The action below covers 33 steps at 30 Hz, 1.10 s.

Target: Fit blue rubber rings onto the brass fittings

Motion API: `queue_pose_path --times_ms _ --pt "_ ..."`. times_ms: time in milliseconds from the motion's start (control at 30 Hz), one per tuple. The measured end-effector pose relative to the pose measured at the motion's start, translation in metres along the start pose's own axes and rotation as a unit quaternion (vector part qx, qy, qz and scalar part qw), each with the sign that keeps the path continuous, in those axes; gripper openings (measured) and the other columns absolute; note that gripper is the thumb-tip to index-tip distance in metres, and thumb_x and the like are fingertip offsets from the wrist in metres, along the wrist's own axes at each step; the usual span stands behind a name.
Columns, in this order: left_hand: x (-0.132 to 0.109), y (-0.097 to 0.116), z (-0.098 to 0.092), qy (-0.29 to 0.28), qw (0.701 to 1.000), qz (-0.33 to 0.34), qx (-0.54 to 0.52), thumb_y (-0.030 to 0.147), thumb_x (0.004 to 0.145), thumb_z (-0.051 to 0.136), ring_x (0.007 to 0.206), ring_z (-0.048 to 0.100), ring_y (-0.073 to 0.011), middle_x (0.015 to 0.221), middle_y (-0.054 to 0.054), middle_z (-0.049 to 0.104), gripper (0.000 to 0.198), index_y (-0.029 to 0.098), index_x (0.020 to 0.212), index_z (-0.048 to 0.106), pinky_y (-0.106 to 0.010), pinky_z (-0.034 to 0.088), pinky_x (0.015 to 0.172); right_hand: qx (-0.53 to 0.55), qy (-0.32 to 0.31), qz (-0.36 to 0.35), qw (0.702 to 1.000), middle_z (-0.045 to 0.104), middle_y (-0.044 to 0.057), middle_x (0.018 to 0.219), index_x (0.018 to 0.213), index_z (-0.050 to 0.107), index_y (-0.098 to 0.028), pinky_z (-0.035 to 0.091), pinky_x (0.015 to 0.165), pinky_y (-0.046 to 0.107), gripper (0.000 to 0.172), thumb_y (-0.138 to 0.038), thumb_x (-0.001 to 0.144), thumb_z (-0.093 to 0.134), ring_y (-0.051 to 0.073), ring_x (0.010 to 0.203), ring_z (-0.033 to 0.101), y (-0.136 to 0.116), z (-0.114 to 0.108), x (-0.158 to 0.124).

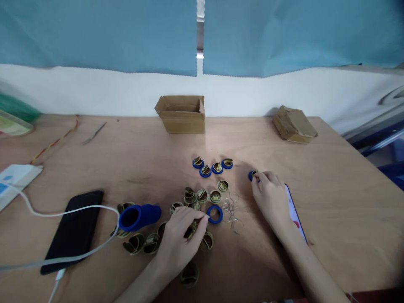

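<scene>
Two hands: left hand pinches the edge of a loose blue ring between thumb and forefinger; right hand grasps a single blue-rimmed clip at the fingertips, perhaps to steady it.
Grouped rimmed clips: four, beyond the left fingers, seemingly parted from the bare ones to avoid mixing.
Bare brass clips: at least a dozen, crowding the left fingers, probably for easy reach; some are hidden.
Blue ring stack: one, lying left of the left fingers; its rings I cannot count.
Wire rings: several, tangled, between both hands' fingers.
Cardboard boxes: two, well beyond the fingers.
</scene>
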<state>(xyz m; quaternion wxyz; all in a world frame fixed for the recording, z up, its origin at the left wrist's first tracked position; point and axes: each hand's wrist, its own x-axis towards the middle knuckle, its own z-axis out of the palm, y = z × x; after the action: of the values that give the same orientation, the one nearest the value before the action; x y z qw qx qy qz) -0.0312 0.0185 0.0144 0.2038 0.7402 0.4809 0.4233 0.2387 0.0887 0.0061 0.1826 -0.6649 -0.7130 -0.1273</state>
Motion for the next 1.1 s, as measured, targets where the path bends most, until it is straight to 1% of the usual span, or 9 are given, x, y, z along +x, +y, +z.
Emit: queue_pose_path --times_ms 200,333,467,567,733,833,900,1033,1100 --pt "0.000 0.000 0.001 0.003 1.000 -0.002 -0.001 0.012 0.093 0.063 0.073 0.066 -0.0170 0.077 -0.001 0.071 0.013 0.021 0.084 0.065 -0.030 0.051 0.073 0.033 0.017 0.005 0.999 0.074 0.016 0.092 0.094 0.076 -0.012 0.049 0.071 0.040 0.031 -0.021 0.097 0.046 0.027 0.075 0.067 -0.002 0.004 0.000" --pt "0.001 0.001 0.000 0.007 1.000 0.001 0.000 0.012 0.093 0.063 0.072 0.065 -0.0163 0.076 0.000 0.071 0.013 0.021 0.084 0.065 -0.029 0.050 0.072 0.121 0.026 0.013 0.992 0.075 0.014 0.097 0.099 0.075 -0.016 0.054 0.076 0.040 0.027 -0.024 0.098 0.049 0.027 0.083 0.070 -0.011 -0.002 0.000" --pt "0.002 0.001 -0.001 0.008 1.000 0.002 0.001 0.010 0.093 0.063 0.071 0.065 -0.0150 0.076 0.001 0.070 0.014 0.021 0.083 0.064 -0.029 0.050 0.073 0.238 -0.017 -0.010 0.971 0.075 0.012 0.108 0.107 0.072 -0.018 0.059 0.082 0.040 0.021 -0.026 0.097 0.055 0.026 0.090 0.073 -0.027 -0.011 -0.004" --pt "0.002 0.001 -0.002 0.009 1.000 0.006 0.004 0.009 0.093 0.062 0.072 0.066 -0.0149 0.076 0.001 0.070 0.016 0.021 0.082 0.063 -0.029 0.050 0.074 0.298 -0.052 -0.036 0.953 0.074 0.013 0.114 0.112 0.071 -0.018 0.061 0.081 0.039 0.021 -0.025 0.097 0.057 0.025 0.096 0.073 -0.039 -0.017 -0.008" --pt "0.001 0.001 0.000 0.007 1.000 0.006 0.003 0.011 0.093 0.062 0.072 0.066 -0.0154 0.076 0.001 0.070 0.016 0.021 0.082 0.063 -0.030 0.050 0.074 0.375 -0.055 -0.041 0.925 0.072 0.012 0.117 0.113 0.071 -0.020 0.062 0.072 0.036 0.020 -0.022 0.097 0.059 0.021 0.084 0.071 -0.048 -0.029 -0.010" --pt "0.001 0.000 0.001 0.008 1.000 0.001 0.003 0.011 0.093 0.063 0.072 0.065 -0.0160 0.075 0.000 0.070 0.015 0.021 0.081 0.063 -0.031 0.050 0.073 0.434 -0.063 -0.040 0.898 0.070 0.011 0.121 0.117 0.070 -0.022 0.059 0.064 0.034 0.023 -0.019 0.096 0.062 0.016 0.069 0.065 -0.051 -0.041 -0.013" --pt "0.001 -0.001 0.000 0.010 1.000 -0.005 0.002 0.012 0.093 0.063 0.073 0.066 -0.0171 0.076 0.000 0.071 0.015 0.021 0.082 0.064 -0.032 0.051 0.074 0.482 -0.087 -0.057 0.870 0.069 0.010 0.124 0.121 0.070 -0.024 0.058 0.062 0.033 0.029 -0.016 0.095 0.062 0.013 0.063 0.061 -0.053 -0.050 -0.016" --pt "-0.001 -0.003 -0.002 -0.001 0.999 -0.026 -0.038 0.016 0.091 0.066 0.088 0.070 -0.0216 0.089 -0.004 0.077 0.009 0.023 0.094 0.071 -0.036 0.057 0.081 0.596 -0.150 -0.099 0.783 0.068 0.009 0.128 0.127 0.069 -0.029 0.059 0.059 0.030 0.042 -0.010 0.090 0.063 0.013 0.066 0.064 -0.061 -0.065 -0.023" --pt "-0.003 -0.004 -0.003 -0.020 0.994 -0.045 -0.093 0.019 0.090 0.067 0.096 0.072 -0.0230 0.099 -0.006 0.078 0.013 0.024 0.101 0.073 -0.036 0.059 0.085 0.630 -0.175 -0.101 0.750 0.068 0.009 0.129 0.128 0.069 -0.030 0.060 0.059 0.029 0.047 -0.009 0.087 0.065 0.013 0.070 0.066 -0.065 -0.069 -0.024"
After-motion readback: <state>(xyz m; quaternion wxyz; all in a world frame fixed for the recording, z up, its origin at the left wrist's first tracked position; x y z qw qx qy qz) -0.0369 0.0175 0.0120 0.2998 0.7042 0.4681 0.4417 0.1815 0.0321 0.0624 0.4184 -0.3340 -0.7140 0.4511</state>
